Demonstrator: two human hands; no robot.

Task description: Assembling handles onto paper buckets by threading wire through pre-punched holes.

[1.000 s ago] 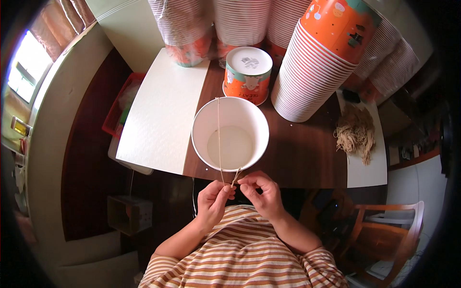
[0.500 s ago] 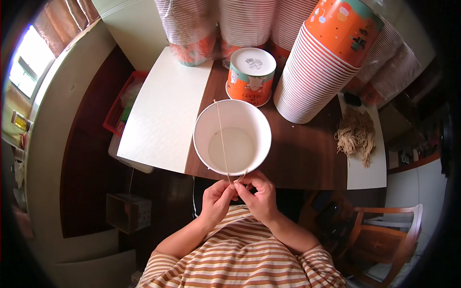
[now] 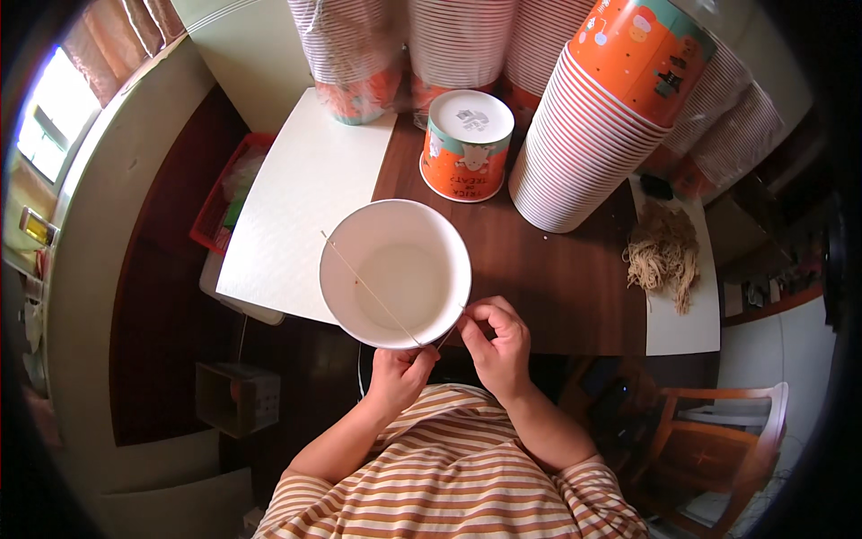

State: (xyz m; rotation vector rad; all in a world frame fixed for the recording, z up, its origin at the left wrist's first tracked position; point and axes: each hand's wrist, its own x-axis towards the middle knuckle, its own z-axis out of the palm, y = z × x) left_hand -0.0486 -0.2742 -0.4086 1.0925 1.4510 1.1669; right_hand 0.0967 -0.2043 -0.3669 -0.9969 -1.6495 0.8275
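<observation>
Daylight enters by a window (image 3: 54, 121) at far left, below a bunched curtain (image 3: 126, 40), while a red basket (image 3: 208, 211) stands beside the table (image 3: 287, 198) and a box (image 3: 235, 395) sits lower down. Plastic-wrapped stacks (image 3: 348, 54) line the table's back. At the front edge, a white-lined tub (image 3: 404, 260) has its open mouth facing up, directly in front of the worker's left hand (image 3: 398, 382). A thin string (image 3: 373, 297) slants across the mouth from the far left rim to the near rim, where it meets that hand. The left fingers are curled at the rim, the thumb laid toward them; the tub hides part of the grip, so what it clasps cannot be told. Behind the tub rests an upturned orange cup (image 3: 465, 166). Just right of the near rim, the right hand (image 3: 465, 319) pinches a strand of the string between thumb and forefinger, its other fingers bent. Farther right rise a leaning tower (image 3: 584, 135) of nested cups, a tan heap of yarn (image 3: 664, 251) and, below the table, a wooden chair (image 3: 718, 440).
</observation>
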